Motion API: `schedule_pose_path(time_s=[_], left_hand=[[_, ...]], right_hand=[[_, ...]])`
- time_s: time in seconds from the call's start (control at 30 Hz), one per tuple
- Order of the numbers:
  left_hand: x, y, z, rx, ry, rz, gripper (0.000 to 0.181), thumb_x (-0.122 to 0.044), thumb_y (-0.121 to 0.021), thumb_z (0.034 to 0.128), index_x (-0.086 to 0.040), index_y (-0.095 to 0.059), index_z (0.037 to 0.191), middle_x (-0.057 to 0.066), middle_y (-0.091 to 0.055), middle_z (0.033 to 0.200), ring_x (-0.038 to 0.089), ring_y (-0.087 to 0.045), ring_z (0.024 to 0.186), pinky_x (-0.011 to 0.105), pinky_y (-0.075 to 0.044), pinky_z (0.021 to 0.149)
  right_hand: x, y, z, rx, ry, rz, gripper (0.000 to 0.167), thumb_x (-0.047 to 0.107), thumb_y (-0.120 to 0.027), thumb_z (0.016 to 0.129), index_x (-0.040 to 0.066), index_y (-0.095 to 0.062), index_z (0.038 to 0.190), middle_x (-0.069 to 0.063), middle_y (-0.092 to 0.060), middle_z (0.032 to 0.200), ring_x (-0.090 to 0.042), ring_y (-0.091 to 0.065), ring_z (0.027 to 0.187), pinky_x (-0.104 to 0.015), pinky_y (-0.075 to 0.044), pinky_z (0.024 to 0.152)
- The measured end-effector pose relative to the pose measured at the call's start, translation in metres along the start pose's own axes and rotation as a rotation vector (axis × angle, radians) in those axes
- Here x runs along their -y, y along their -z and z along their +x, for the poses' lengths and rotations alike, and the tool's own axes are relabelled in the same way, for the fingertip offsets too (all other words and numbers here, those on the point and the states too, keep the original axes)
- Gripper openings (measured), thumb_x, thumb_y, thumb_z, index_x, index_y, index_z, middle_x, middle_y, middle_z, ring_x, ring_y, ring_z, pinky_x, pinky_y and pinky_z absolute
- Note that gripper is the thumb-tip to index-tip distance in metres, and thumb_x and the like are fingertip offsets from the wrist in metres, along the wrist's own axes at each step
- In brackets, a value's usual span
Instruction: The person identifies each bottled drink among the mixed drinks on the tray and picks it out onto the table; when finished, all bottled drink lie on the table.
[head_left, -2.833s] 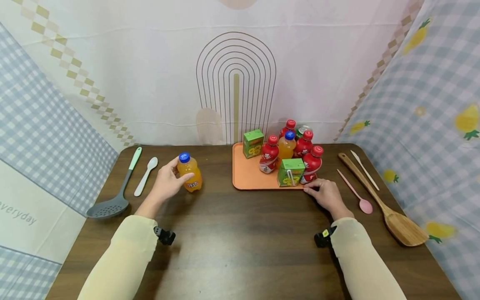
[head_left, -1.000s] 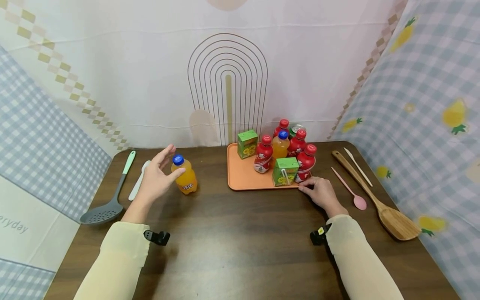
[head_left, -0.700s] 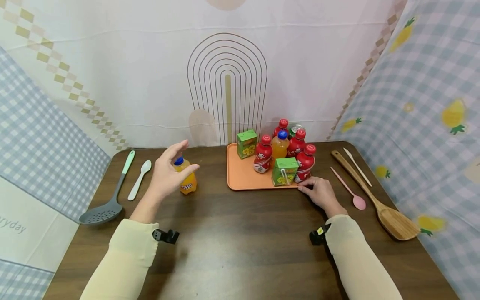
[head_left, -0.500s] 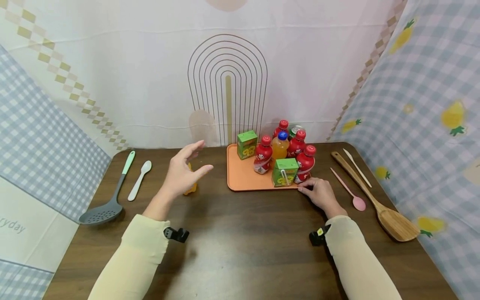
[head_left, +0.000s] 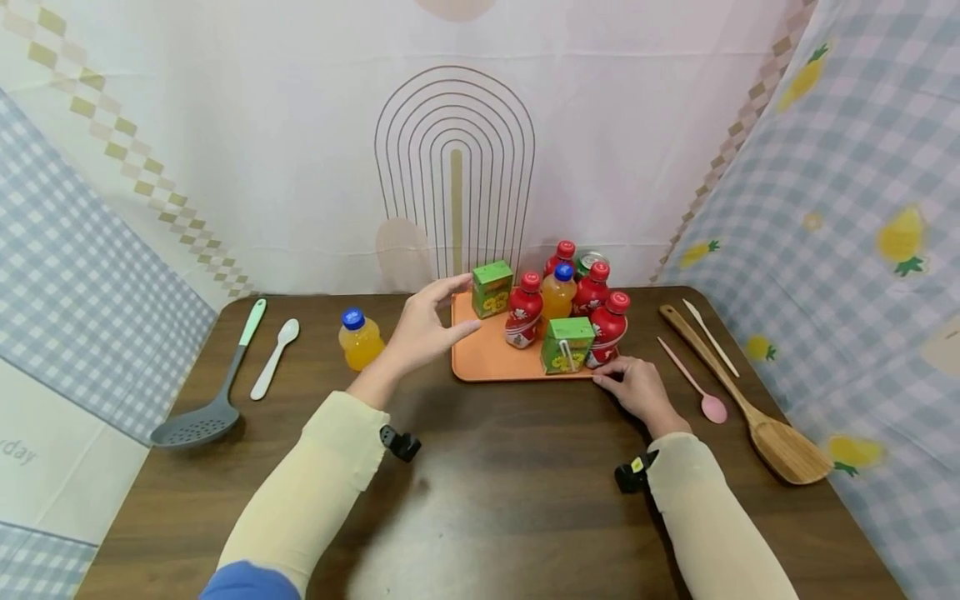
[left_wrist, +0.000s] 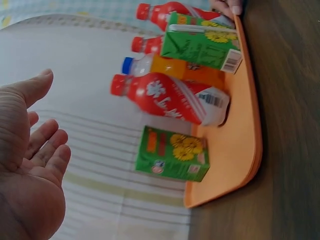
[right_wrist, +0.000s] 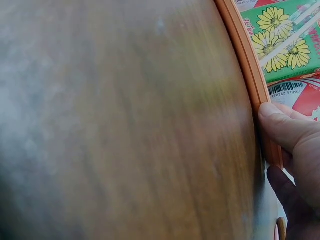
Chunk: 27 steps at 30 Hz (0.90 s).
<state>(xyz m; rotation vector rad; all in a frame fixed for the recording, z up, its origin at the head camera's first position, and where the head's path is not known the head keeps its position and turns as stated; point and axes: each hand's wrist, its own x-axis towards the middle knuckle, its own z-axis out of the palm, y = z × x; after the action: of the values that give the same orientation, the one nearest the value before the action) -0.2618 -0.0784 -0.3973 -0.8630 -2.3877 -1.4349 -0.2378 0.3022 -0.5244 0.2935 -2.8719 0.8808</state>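
The orange tray (head_left: pixel 487 358) lies on the dark wooden table (head_left: pixel 495 508), long axis running left to right, before a printed cloth (head_left: pixel 315 167). The left hand's grip (head_left: pixel 423 329) is spread, holding nothing, beside an upright green carton (head_left: pixel 491 296); the right hand's grip (head_left: pixel 639 388) pinches the tray's near right corner. Red bottles (head_left: pixel 524 314) partly hide a can (head_left: pixel 589 261).

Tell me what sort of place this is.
Probably a makeshift filming set: patterned cloths hang behind and beside a wood-grained table, and small black wrist cameras are being worn.
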Motion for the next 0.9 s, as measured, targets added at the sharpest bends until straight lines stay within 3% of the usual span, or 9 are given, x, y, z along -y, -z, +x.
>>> schedule_pose_path(time_s=[0.3, 0.57, 0.9], left_hand=[[0.015, -0.037, 0.034, 0.042, 0.083, -0.077, 0.058, -0.02, -0.075, 0.085, -0.008, -0.052, 0.137, 0.007, -0.058, 0.13, 0.02, -0.053, 0.121, 0.036, -0.044, 0.101], [0.016, -0.063, 0.065, 0.093, 0.178, -0.076, 0.059, -0.026, -0.073, 0.0868, -0.009, -0.05, 0.139, 0.007, -0.053, 0.137, 0.026, -0.051, 0.125, 0.039, -0.044, 0.102], [0.014, -0.084, 0.081, 0.15, 0.259, -0.019, 0.057, -0.031, -0.068, 0.0904, -0.018, -0.047, 0.142, 0.002, -0.054, 0.135, 0.014, -0.053, 0.118, 0.027, -0.047, 0.096]], right_hand=[[0.003, 0.0, 0.002, 0.003, -0.008, -0.005, 0.01, 0.02, -0.075, 0.085, 0.013, -0.078, 0.091, -0.005, -0.072, 0.097, -0.027, -0.064, 0.096, -0.049, -0.048, 0.089], [0.001, 0.002, 0.0, 0.006, -0.023, -0.008, 0.01, 0.019, -0.076, 0.084, 0.013, -0.078, 0.091, -0.006, -0.072, 0.098, -0.028, -0.063, 0.096, -0.05, -0.048, 0.089], [0.002, 0.001, 0.001, 0.012, -0.016, -0.009, 0.01, 0.02, -0.076, 0.084, 0.014, -0.078, 0.092, -0.005, -0.072, 0.097, -0.026, -0.063, 0.093, -0.048, -0.049, 0.086]])
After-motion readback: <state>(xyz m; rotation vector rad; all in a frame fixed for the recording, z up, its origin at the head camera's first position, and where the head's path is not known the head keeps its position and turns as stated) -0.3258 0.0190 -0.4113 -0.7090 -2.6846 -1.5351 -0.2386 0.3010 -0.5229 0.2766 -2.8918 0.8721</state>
